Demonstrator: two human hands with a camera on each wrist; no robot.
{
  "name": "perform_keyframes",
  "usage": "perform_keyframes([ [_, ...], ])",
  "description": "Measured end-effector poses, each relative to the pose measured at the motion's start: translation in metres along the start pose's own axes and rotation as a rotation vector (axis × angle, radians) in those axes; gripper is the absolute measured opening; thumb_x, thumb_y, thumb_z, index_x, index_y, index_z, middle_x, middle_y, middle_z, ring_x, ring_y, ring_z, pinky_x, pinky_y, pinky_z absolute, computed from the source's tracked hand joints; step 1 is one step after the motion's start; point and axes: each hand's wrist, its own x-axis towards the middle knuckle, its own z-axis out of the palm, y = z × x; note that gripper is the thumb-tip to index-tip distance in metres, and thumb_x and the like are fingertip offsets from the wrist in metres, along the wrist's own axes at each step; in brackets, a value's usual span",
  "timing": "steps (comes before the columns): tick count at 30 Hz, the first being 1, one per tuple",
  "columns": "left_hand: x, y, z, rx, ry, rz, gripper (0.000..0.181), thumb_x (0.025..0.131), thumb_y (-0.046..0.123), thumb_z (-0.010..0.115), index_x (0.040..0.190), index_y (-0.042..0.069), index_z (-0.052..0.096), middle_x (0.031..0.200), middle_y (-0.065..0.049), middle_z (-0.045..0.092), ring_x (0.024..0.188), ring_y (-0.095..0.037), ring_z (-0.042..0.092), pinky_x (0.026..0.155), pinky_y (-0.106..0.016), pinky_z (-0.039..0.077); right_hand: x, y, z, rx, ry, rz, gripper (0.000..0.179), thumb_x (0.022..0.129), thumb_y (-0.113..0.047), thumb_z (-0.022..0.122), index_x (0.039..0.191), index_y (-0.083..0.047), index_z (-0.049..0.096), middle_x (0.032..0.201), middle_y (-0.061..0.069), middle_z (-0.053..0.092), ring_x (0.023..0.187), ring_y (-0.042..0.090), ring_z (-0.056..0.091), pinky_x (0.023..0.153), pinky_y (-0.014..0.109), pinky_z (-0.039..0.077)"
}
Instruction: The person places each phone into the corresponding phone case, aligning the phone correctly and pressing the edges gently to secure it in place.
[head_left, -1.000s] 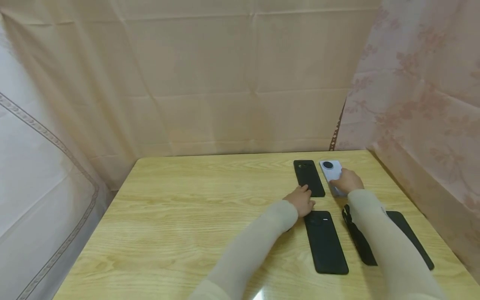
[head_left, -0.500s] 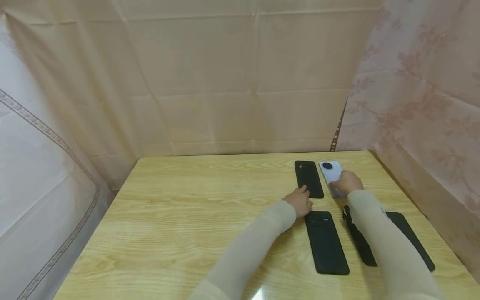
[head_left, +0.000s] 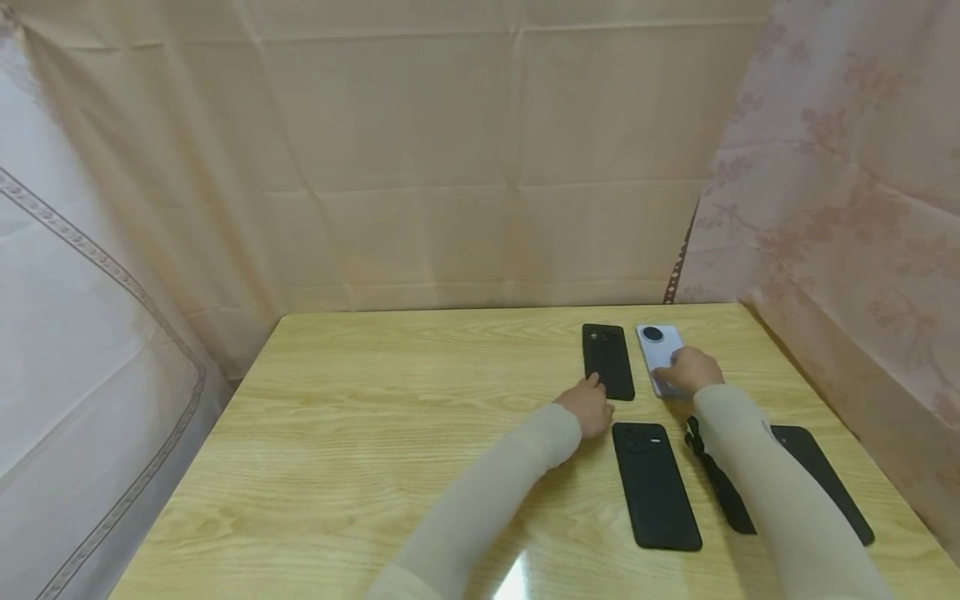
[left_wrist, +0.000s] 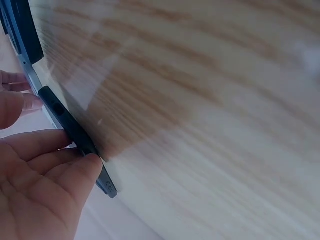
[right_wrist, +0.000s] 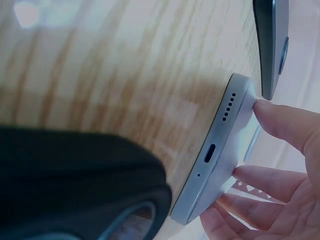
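Observation:
In the head view two phones lie side by side near the table's back edge. My left hand pinches the lower end of the black phone, whose thin side shows in the left wrist view, with fingers and thumb at its edges. My right hand grips the white phone, which has a round dark camera. In the right wrist view the thumb and fingers hold that phone by its sides, its port end facing the camera.
Closer to the front, another black phone lies flat. Two more dark phone-shaped things, a left one and a right one, lie partly under my right sleeve. Curtains stand behind the wooden table.
The black phone in my left hand has slid slightly left, the hand moving with it. My right hand and the white phone have shifted only a little.

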Motion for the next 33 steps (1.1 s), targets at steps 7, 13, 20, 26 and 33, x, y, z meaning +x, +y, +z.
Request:
perform_keyframes([
  [7,-0.008,-0.011,-0.002,-0.042,-0.016,-0.037,0.048,0.106,0.035,0.035,0.146,0.009,0.046,0.158,-0.003,0.035,0.146,-0.019,0.034,0.117,-0.024,0.032,-0.003,-0.009,0.005,-0.010,-0.020,-0.018,0.065,0.092,-0.030,0.063,0.130,0.020,0.047,0.131,0.038,0.051,0.115,0.050,0.055,0.097,0.057,0.048],
  [13,-0.013,-0.026,0.000,-0.080,-0.019,-0.055,0.049,0.106,0.034,0.035,0.147,0.007,0.044,0.159,-0.006,0.032,0.147,-0.023,0.032,0.118,-0.027,0.031,-0.007,-0.021,0.010,-0.035,0.004,-0.085,0.063,0.090,-0.029,0.065,0.126,0.020,0.051,0.126,0.038,0.055,0.107,0.047,0.060,0.091,0.055,0.051],
  [20,-0.020,-0.040,0.000,-0.139,-0.029,-0.066,0.050,0.106,0.033,0.036,0.147,0.005,0.042,0.160,-0.009,0.030,0.148,-0.025,0.030,0.120,-0.030,0.029,-0.011,-0.036,0.016,-0.039,0.001,-0.140,0.059,0.090,-0.028,0.067,0.124,0.019,0.054,0.125,0.038,0.056,0.103,0.044,0.061,0.093,0.056,0.051],
  [26,-0.030,-0.052,0.000,-0.167,-0.037,-0.070,0.051,0.107,0.033,0.035,0.148,0.002,0.040,0.160,-0.012,0.028,0.148,-0.027,0.029,0.121,-0.034,0.028,-0.012,-0.047,0.021,-0.052,-0.032,-0.196,0.055,0.088,-0.024,0.070,0.120,0.019,0.057,0.121,0.037,0.058,0.103,0.044,0.062,0.094,0.056,0.050],
  [33,-0.042,-0.067,0.001,-0.183,-0.038,-0.075,0.052,0.106,0.033,0.036,0.147,0.001,0.040,0.161,-0.012,0.027,0.148,-0.026,0.029,0.121,-0.035,0.028,-0.014,-0.059,0.022,-0.060,-0.092,-0.252,0.050,0.086,-0.020,0.073,0.116,0.018,0.060,0.112,0.033,0.063,0.091,0.033,0.061,0.088,0.052,0.052],
])
